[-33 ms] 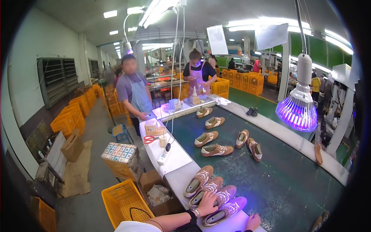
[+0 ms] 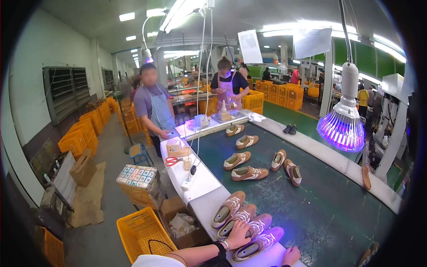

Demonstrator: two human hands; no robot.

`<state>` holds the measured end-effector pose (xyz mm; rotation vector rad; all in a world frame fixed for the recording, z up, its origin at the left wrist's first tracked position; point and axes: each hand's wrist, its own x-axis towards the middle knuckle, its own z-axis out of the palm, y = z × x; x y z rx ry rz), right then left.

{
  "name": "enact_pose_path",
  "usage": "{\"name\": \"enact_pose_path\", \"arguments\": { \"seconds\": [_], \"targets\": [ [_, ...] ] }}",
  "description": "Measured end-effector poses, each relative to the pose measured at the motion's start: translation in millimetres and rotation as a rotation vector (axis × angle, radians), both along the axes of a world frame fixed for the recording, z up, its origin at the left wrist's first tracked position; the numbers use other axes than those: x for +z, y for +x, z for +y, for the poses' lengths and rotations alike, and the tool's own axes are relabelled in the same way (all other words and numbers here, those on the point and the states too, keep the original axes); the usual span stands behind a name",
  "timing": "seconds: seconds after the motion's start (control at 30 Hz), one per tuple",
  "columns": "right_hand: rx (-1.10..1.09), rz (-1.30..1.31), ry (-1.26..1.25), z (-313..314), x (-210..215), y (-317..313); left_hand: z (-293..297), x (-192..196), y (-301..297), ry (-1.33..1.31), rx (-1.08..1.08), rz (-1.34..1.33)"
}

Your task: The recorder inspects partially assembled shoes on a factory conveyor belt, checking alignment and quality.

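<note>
Beige-and-white lace-up shoes [image 2: 242, 221], four in a row at the near edge of the dark green conveyor belt [image 2: 329, 209], lie toes up-right, the left hand [image 2: 238, 233] spread flat on them, the right hand [image 2: 291, 255] loosely curled just right.
</note>
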<state>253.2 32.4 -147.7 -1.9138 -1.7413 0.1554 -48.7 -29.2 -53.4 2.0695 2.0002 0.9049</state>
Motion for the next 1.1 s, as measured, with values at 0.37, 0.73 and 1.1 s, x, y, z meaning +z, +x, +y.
{"name": "enact_pose_path", "arguments": {
  "seconds": [0.37,0.73,1.1],
  "targets": [
    [0.029,0.017,-0.112,5,-2,5,0,236,-78,0.501,0.370,0.008],
    [0.040,0.011,-0.192,-6,17,17,-44,359,-116,0.931,0.534,0.429],
    [0.064,-0.084,-0.200,11,9,7,-6,278,-156,0.487,0.647,0.311]
  ]
}}
